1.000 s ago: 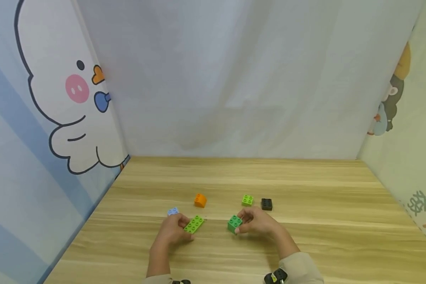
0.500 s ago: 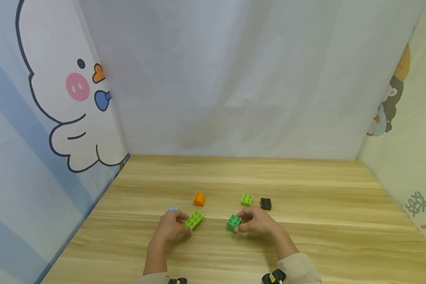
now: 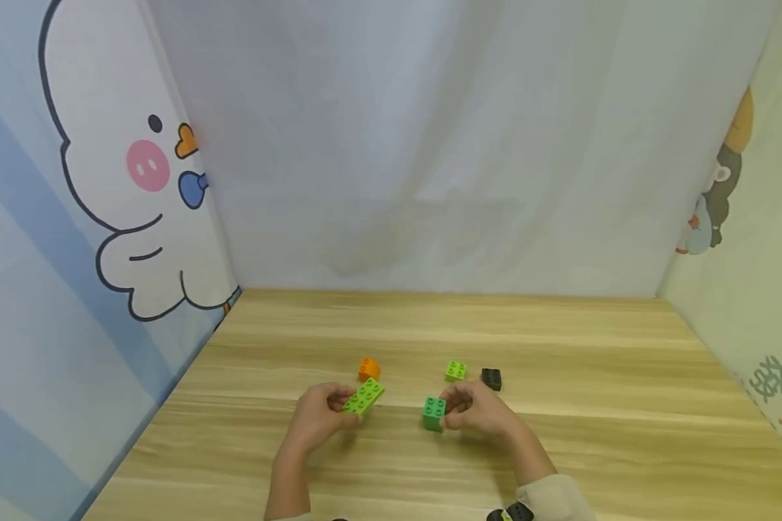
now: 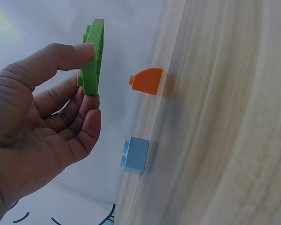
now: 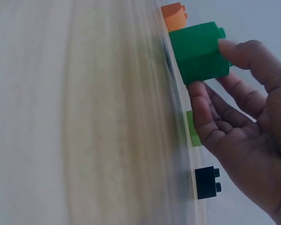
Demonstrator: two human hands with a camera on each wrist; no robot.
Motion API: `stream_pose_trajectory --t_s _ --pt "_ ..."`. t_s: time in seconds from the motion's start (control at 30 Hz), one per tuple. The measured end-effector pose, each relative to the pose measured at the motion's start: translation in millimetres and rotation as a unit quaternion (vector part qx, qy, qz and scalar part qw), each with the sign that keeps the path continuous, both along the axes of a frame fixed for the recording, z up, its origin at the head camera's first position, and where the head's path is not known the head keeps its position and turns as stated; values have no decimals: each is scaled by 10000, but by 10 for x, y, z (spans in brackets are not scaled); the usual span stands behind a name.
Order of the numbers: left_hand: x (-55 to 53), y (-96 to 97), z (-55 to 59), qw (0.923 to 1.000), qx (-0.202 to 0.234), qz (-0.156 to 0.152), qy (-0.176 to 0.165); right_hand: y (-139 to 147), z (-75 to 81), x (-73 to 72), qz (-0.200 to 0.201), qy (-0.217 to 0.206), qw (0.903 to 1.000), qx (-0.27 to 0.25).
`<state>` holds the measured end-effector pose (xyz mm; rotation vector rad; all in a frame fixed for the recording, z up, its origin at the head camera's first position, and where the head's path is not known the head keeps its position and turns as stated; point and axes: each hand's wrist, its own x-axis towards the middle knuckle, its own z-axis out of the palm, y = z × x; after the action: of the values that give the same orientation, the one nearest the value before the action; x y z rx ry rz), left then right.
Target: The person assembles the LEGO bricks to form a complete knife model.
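The left hand (image 3: 322,420) is pinching a thin, oblong lime plate brick (image 3: 363,397) of smooth plastic, two rows of round studs running along its top. Beyond it a light-blue studded block (image 4: 136,154) is showing flat, matte sides, and an orange curved-top brick (image 3: 368,370) is sloping down in a rounded wedge. The right hand (image 3: 478,412) is gripping a chunky, nearly cubic green four-stud brick (image 3: 434,414) between thumb and fingers. A low lime four-stud brick (image 3: 456,371) and a squarish black brick (image 3: 492,379) are sitting past that hand.

The lime plate brick is tilting off the left hand's fingertips, clear of the table; the light-blue block is lying just beyond that hand's back, mostly hidden by it in the head view, and the orange brick just ahead of its fingertips. The green brick is standing upright at the right hand's inner side, facing the left hand; the small lime one is resting ahead of the right fingers, the black one beyond the knuckles.

Beneath both hands a wood-grain table (image 3: 391,470) is stretching away. Left of them a blue panel (image 3: 13,289) is bearing a white cartoon bird (image 3: 91,130); ahead, a pale, creased cloth (image 3: 391,145) is hanging; rightward, a cream printed panel (image 3: 775,239) is rising.
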<state>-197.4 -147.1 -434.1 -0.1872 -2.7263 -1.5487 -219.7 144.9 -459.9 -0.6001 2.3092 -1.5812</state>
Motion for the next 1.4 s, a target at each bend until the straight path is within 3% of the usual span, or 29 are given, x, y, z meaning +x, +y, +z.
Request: stream_pose_trajectory --t_s 0.17,0.4,0.67,1.0,1.4 --pt "-12 67 26 9995 258 -159 74 -3 -12 -30 -10 32 10000 58" --pt "-20 142 22 9969 303 -701 170 16 -48 -60 135 47 9999 58" --pt "-53 244 14 9916 581 -1135 222 21 -22 -41 192 -210 9993 -227" --pt "-93 432 -17 9846 472 -1644 360 35 -29 -41 245 -204 9994 -162" --pt "-100 571 -77 9847 549 -1648 153 13 -66 -17 128 -300 9993 -171"
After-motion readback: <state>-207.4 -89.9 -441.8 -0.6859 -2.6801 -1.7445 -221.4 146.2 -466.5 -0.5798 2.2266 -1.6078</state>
